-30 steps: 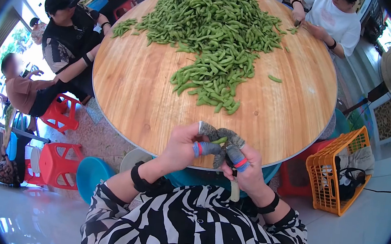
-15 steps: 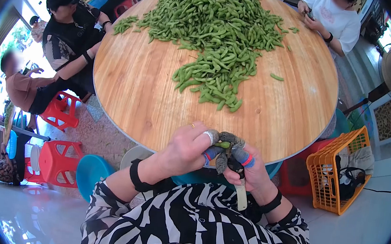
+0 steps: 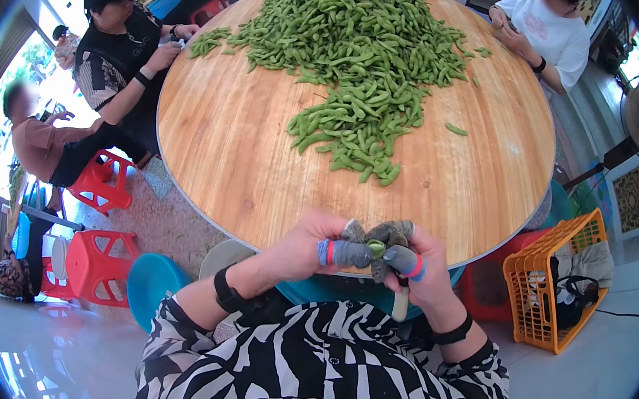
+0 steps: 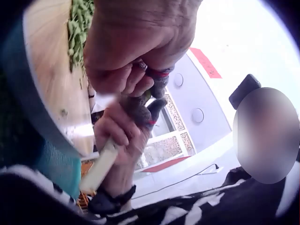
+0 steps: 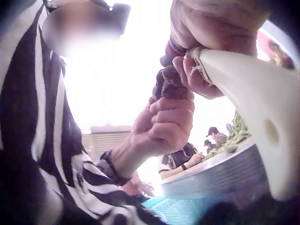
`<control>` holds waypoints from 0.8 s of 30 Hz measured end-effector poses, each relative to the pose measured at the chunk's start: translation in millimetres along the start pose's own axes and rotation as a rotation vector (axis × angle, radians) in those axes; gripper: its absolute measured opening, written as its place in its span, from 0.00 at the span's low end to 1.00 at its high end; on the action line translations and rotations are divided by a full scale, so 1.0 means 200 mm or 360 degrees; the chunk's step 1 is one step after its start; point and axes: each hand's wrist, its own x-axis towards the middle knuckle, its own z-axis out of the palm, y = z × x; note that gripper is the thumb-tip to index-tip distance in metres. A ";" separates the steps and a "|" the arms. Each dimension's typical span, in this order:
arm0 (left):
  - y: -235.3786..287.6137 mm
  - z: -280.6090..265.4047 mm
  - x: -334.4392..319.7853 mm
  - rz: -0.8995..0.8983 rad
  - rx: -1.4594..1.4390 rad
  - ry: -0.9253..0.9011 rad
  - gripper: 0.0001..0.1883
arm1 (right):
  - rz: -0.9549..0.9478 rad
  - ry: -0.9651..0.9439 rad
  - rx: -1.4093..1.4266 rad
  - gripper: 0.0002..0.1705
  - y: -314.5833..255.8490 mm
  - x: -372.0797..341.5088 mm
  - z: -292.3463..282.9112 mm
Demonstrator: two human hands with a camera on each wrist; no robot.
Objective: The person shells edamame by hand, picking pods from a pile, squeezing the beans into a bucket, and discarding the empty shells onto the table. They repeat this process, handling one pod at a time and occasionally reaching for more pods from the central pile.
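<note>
At the near edge of the round wooden table, both hands meet around a green pod [image 3: 376, 249]. The left hand [image 3: 313, 247] pinches it between a wrapped thumb and finger. The right hand [image 3: 420, 268] touches the pod with its wrapped thumb while its other fingers curl round a pale handle [image 3: 400, 305]. That handle [image 4: 100, 169] points down from the palm in the left wrist view and looms large [image 5: 253, 103] in the right wrist view. The handle's far end is hidden among the fingers. A large heap of green pods [image 3: 358, 55] covers the far middle of the table.
The wooden table [image 3: 225, 135] has a single pod [image 3: 456, 129] lying right of the heap. Below its near edge is a teal tub [image 3: 294, 290]. An orange crate [image 3: 552, 278] stands at right, a red stool [image 3: 101, 266] and blue basin [image 3: 154, 291] at left. People sit on both sides.
The left hand has turned so that its thumb faces up again beside the pod. Both hands have shifted slightly right. The person at left has brought both hands to the table edge.
</note>
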 end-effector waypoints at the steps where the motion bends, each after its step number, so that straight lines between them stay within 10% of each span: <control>1: -0.01 0.01 -0.01 0.0005 -0.0002 -0.0022 0.06 | -0.0019 -0.0026 -0.0201 0.13 -0.01 0.01 -0.03; 10: -0.05 0.08 0.03 -0.0461 -0.0888 -0.0003 0.08 | 0.0103 -0.0156 -0.0433 0.12 -0.08 0.01 -0.02; 20: -0.08 0.09 -0.03 -0.0473 -0.0432 0.0294 0.08 | -0.0152 -0.0161 -0.0888 0.11 0.04 -0.06 -0.05; 24: 0.06 0.08 -0.16 -0.0362 0.0805 0.0059 0.07 | 0.0058 -0.0306 -0.1188 0.12 0.01 -0.10 -0.01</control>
